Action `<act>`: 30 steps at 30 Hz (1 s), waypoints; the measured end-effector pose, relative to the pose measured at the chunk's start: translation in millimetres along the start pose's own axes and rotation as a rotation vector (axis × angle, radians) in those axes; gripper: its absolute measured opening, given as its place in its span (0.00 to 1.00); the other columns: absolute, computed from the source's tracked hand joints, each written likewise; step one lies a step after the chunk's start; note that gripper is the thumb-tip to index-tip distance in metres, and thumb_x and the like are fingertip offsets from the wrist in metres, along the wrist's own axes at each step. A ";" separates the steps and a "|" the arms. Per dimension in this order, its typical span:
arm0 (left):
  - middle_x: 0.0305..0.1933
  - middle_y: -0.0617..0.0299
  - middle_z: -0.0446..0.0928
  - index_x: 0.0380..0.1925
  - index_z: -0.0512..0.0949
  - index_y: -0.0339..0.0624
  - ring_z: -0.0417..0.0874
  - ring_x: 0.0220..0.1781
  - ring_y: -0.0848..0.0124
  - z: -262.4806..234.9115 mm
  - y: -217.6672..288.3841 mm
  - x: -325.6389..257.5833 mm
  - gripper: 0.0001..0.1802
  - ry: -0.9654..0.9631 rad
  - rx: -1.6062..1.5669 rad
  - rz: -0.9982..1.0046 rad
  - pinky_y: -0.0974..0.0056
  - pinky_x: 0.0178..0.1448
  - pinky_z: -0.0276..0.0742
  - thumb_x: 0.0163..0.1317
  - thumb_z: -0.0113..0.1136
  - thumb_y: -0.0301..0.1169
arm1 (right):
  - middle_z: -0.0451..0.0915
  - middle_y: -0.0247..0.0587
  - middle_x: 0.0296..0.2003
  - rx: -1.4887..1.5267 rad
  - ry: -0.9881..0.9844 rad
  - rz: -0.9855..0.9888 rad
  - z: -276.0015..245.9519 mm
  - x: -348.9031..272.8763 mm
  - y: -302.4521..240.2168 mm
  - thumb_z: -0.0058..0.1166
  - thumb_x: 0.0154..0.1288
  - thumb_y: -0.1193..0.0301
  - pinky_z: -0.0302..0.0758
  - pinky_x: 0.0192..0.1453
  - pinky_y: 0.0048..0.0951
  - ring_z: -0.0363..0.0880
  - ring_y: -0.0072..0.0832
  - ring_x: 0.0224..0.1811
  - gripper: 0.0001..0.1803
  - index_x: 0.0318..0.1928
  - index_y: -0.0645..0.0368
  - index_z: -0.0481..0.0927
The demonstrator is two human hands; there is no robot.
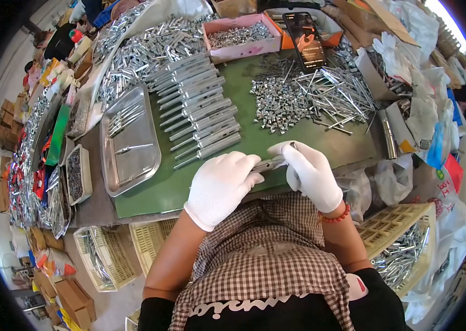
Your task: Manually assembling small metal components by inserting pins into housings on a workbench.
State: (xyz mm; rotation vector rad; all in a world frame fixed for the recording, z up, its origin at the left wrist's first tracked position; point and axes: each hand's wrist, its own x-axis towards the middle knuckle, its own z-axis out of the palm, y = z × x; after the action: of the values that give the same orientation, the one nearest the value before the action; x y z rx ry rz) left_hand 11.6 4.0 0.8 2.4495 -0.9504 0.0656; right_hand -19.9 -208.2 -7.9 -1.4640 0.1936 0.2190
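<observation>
In white gloves, both my hands are together over the near edge of the green work surface (354, 149). My left hand (219, 187) is closed, thumb and fingers pinching a slim silver metal tube part (269, 165). The closed fingers of my right hand (313, 175) meet the part's other end. A small dark-ended metal piece (292, 145) shows at the fingertips of my right hand; its kind is unclear. Left of my hands lies a row of silver metal tubes (211, 118) with thin rods sticking out. Ahead are a heap of small metal nuts (280, 102) and a pile of long thin rods (343, 96).
A steel tray (153, 146) with several thin metal parts lies at left. Behind are a big heap of metal tubes (156, 47), a pink box (241, 52) of small parts and a propped phone (304, 41). A metal cylinder (388, 135) stands right; yellow crates (398, 229) sit below.
</observation>
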 end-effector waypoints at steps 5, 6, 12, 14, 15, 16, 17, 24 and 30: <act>0.39 0.57 0.81 0.49 0.81 0.48 0.83 0.40 0.55 3.1 -0.8 -4.5 0.16 0.001 -0.032 -0.016 0.55 0.44 0.78 0.62 0.66 0.36 | 0.78 0.42 0.23 -0.438 -0.012 -0.096 -1.3 0.7 -0.3 0.55 0.75 0.62 0.73 0.31 0.30 0.76 0.27 0.23 0.16 0.39 0.64 0.82; 0.39 0.57 0.81 0.51 0.81 0.49 0.83 0.40 0.55 4.5 -0.5 -4.4 0.17 -0.002 -0.042 -0.024 0.55 0.43 0.78 0.62 0.66 0.35 | 0.77 0.45 0.24 -0.512 0.004 -0.178 -2.6 1.0 5.0 0.57 0.73 0.62 0.74 0.33 0.33 0.77 0.32 0.24 0.15 0.37 0.65 0.81; 0.33 0.60 0.80 0.52 0.83 0.57 0.83 0.32 0.60 8.8 4.5 -4.6 0.18 0.019 -0.038 -0.014 0.60 0.36 0.79 0.61 0.64 0.29 | 0.80 0.48 0.25 -0.575 0.025 -0.207 -9.1 1.0 6.0 0.60 0.70 0.63 0.75 0.34 0.35 0.79 0.39 0.26 0.15 0.35 0.64 0.81; 0.32 0.61 0.79 0.51 0.83 0.58 0.83 0.31 0.60 8.1 6.0 -3.5 0.18 0.013 -0.039 -0.024 0.60 0.35 0.79 0.60 0.64 0.29 | 0.81 0.47 0.26 -0.546 -0.013 -0.210 -12.1 2.0 8.1 0.61 0.69 0.64 0.77 0.35 0.34 0.81 0.37 0.27 0.13 0.37 0.63 0.82; 0.32 0.61 0.79 0.50 0.83 0.58 0.82 0.30 0.61 8.4 6.0 -3.3 0.17 0.017 -0.023 -0.036 0.61 0.34 0.78 0.60 0.64 0.29 | 0.81 0.47 0.26 -0.546 -0.013 -0.209 -13.8 1.9 7.8 0.61 0.69 0.64 0.77 0.35 0.34 0.81 0.37 0.27 0.13 0.37 0.63 0.82; 0.32 0.61 0.79 0.49 0.83 0.59 0.82 0.29 0.61 8.5 6.2 -3.8 0.17 0.021 -0.007 -0.049 0.61 0.34 0.78 0.60 0.64 0.29 | 0.82 0.48 0.27 -0.583 -0.021 -0.264 -15.3 1.3 6.7 0.61 0.69 0.64 0.77 0.36 0.33 0.81 0.36 0.27 0.13 0.38 0.64 0.83; 0.32 0.61 0.79 0.49 0.83 0.59 0.82 0.29 0.61 9.2 6.1 -4.0 0.17 0.020 -0.007 -0.052 0.61 0.34 0.78 0.60 0.64 0.29 | 0.83 0.48 0.28 -0.619 -0.030 -0.319 -15.9 1.0 5.4 0.61 0.68 0.65 0.78 0.37 0.32 0.82 0.35 0.28 0.13 0.40 0.64 0.84; 0.32 0.61 0.78 0.48 0.83 0.57 0.81 0.28 0.60 15.2 4.8 -3.4 0.16 0.091 -0.027 -0.043 0.60 0.33 0.78 0.59 0.66 0.30 | 0.79 0.34 0.25 -0.579 -0.031 -0.264 -16.3 1.8 2.5 0.59 0.69 0.70 0.73 0.36 0.24 0.72 0.16 0.28 0.10 0.39 0.66 0.82; 0.32 0.61 0.79 0.48 0.84 0.58 0.82 0.28 0.60 15.0 4.9 -3.8 0.15 0.072 -0.020 -0.052 0.60 0.33 0.78 0.60 0.65 0.31 | 0.83 0.48 0.29 -0.602 -0.057 -0.191 -17.9 2.9 1.4 0.60 0.68 0.65 0.78 0.38 0.33 0.82 0.34 0.29 0.13 0.41 0.64 0.84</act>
State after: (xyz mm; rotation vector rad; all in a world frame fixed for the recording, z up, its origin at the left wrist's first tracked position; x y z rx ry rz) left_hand 3.6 -3.9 -10.9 2.4354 -0.8517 0.1245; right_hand -17.5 -225.8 -11.7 -2.0575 -0.0689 0.1694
